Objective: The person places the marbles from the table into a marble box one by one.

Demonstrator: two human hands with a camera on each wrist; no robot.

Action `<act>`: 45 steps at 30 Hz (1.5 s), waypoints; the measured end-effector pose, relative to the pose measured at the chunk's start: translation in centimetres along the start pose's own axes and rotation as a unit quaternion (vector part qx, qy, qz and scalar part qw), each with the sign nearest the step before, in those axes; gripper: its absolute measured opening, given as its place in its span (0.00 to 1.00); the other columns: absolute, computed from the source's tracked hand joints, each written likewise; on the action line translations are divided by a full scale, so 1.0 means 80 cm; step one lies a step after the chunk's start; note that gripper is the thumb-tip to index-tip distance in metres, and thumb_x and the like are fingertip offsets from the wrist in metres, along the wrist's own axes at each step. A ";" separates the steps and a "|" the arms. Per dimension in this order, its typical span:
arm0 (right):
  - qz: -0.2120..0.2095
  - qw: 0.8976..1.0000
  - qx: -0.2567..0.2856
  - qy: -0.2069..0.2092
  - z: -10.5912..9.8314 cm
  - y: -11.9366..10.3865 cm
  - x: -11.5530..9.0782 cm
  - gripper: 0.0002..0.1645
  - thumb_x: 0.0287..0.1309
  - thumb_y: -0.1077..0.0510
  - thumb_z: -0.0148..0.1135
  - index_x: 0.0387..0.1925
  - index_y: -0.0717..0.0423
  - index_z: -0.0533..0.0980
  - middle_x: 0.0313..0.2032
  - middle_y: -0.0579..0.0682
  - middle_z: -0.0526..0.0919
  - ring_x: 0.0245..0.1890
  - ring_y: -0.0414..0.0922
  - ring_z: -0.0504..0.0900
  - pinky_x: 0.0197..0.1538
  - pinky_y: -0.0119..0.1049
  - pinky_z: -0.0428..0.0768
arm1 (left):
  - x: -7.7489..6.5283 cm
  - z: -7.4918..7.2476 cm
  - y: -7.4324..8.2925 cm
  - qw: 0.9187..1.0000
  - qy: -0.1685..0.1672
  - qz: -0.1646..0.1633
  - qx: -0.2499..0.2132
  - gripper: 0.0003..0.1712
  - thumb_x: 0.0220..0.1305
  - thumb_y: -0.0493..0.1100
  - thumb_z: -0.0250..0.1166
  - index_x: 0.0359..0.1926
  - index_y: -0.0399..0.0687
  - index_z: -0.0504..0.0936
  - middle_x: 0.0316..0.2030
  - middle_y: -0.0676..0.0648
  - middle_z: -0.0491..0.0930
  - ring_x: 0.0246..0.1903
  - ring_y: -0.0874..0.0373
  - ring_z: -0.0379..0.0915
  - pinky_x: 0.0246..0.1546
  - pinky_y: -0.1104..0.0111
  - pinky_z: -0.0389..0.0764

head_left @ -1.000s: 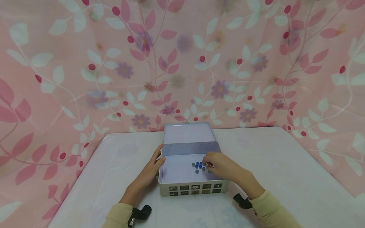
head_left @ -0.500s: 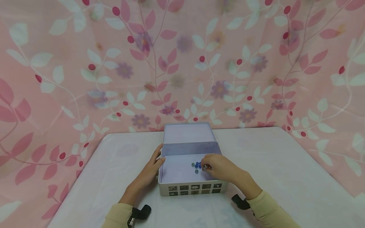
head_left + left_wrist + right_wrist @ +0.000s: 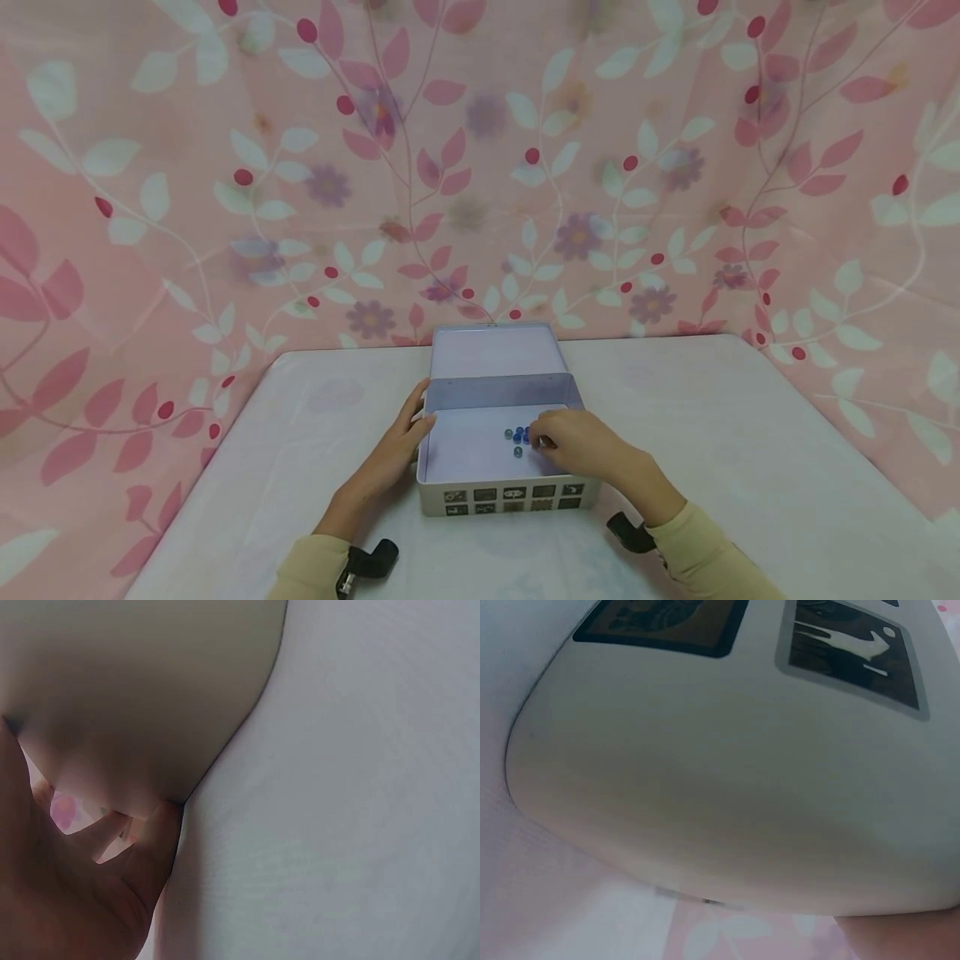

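Note:
A pale tin box with its hinged lid raised lies on the white table. My left hand holds its left side, thumb at the rim and fingers along the outer wall; the left wrist view shows those fingers against the wall. My right hand reaches over the right side into the box, fingers curled and pinched together low over the floor. Marbles it has gathered are mostly hidden by these fingers. Blue marbles lie right beside the fingertips, with a greenish marble to their left and another greenish marble nearer the front.
Dark square pictures are printed on the box's front wall, seen close up in the right wrist view. A pink floral cloth hangs behind the table. Black wrist cameras stick out below both sleeves.
My right hand has shifted slightly left and its fingers have closed in. Brownish and greenish marbles seen below those fingers earlier are now out of sight within them. The left hand has stayed put.

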State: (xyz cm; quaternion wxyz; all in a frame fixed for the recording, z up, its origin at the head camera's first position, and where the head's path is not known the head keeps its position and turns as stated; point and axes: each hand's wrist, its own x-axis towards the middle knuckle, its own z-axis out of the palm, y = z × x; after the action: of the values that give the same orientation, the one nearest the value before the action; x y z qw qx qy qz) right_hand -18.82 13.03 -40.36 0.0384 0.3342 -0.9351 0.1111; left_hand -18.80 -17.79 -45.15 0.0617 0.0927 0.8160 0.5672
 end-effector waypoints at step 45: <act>-0.016 0.992 0.113 0.052 -0.028 0.032 -0.012 0.07 0.61 0.62 0.65 0.42 0.52 0.83 0.38 0.41 0.83 0.40 0.39 0.81 0.46 0.43 0.83 | -0.002 0.000 0.004 1.000 0.000 -0.012 -0.018 0.35 0.76 0.60 0.49 0.75 0.86 0.44 0.78 0.47 0.47 0.76 0.36 0.49 0.64 0.34 0.65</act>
State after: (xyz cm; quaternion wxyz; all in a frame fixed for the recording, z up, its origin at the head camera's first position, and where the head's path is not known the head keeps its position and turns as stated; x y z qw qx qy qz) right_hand -19.66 16.07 -38.82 0.0503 0.3449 -0.9079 0.2328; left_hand -18.65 -17.70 -44.86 0.0700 0.0820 0.8065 0.5814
